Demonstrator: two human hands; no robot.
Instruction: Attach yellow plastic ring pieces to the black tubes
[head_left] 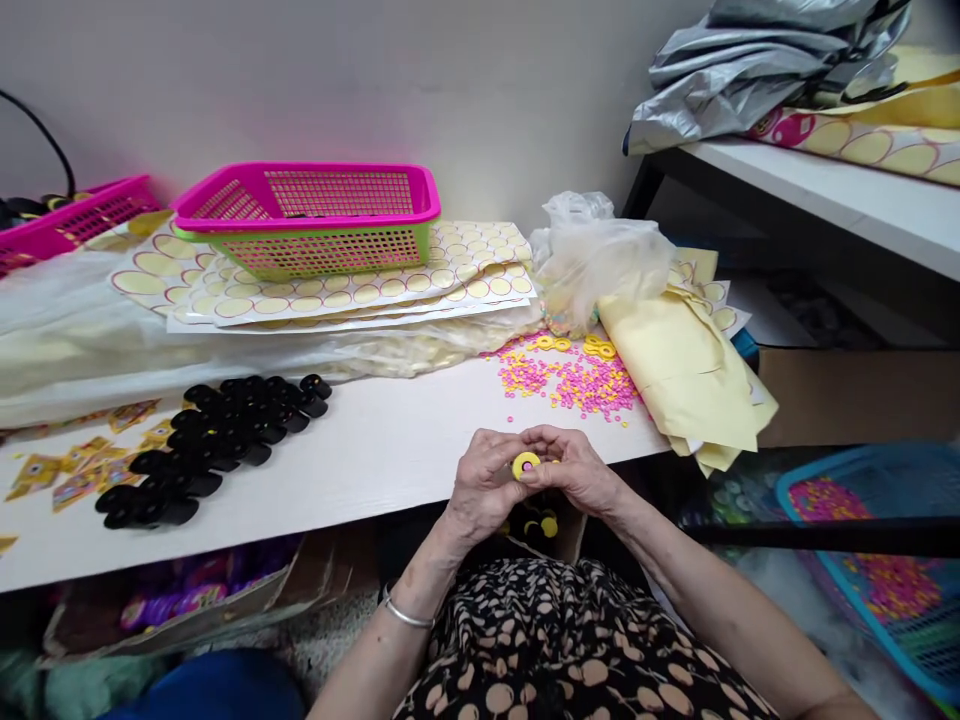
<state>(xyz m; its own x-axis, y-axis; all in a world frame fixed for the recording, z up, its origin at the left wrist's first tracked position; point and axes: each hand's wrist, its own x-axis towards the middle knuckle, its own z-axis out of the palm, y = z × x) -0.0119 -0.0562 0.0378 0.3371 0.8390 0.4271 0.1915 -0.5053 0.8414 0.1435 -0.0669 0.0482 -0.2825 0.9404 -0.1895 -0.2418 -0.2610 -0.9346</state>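
Near the table's front edge, my left hand and my right hand meet around a small yellow round toy piece. Its face shows a dark ring and a pink centre. Fingers of both hands are closed on it, and its underside is hidden by them. Just beyond my hands lies a spread of tiny pink and yellow beads, with several yellow figure-eight pieces at its far side. Black cylindrical parts stand in slanting rows to the left on the white table.
A pink and green basket rests on sticker sheets at the back. Clear plastic bags and yellow paper lie right of the beads. Small yellow packets are far left. Below are a cardboard box and blue baskets.
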